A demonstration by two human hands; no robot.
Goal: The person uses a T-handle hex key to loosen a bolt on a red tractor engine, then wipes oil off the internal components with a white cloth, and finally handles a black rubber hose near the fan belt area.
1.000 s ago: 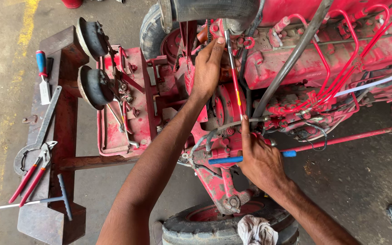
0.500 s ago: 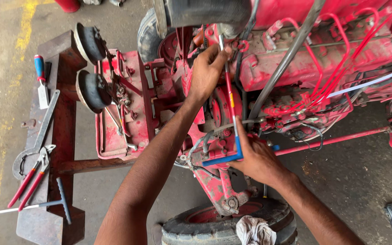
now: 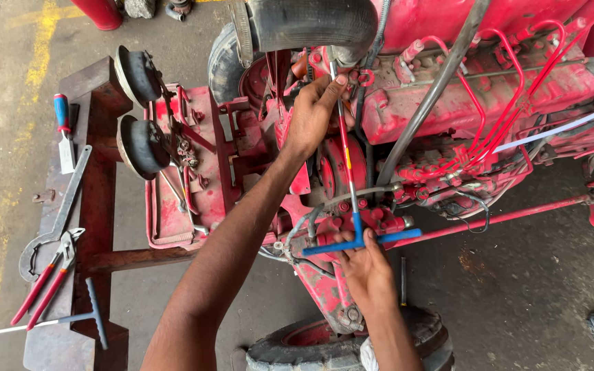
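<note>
Tools lie along the left edge of the wooden bench [image 3: 97, 199]: screwdriver [image 3: 63, 130] w/ red-blue handle at the far end, long wrench [image 3: 53, 216] down the middle, red-handled pliers [image 3: 46, 282] beside it, a 2nd T-handle wrench [image 3: 49, 319] at the near end. Right of the bench, two black round discs [image 3: 142, 110] stand on a red bracket. Centre: left hand [image 3: 314, 117] is closed round the upper end of the T-wrench [image 3: 352, 206], fingers pinching the shaft where it meets the red engine [image 3: 448, 103], steadying the tip on a fastener I can't see. Right hand [image 3: 366, 271] sits at the blue crossbar, near the front tyre [image 3: 352, 347]; fingers partly open, fingertips on the bar, not a full grip. Step in hand, by my read: seating the socket end on a bolt deep in the engine & turning it. Next move prob. needs the right hand to close on the crossbar & rotate, left keeping the shaft straight so the tip doesn't slip off. Red pipes [image 3: 510, 89] run across the engine's right side.
</note>
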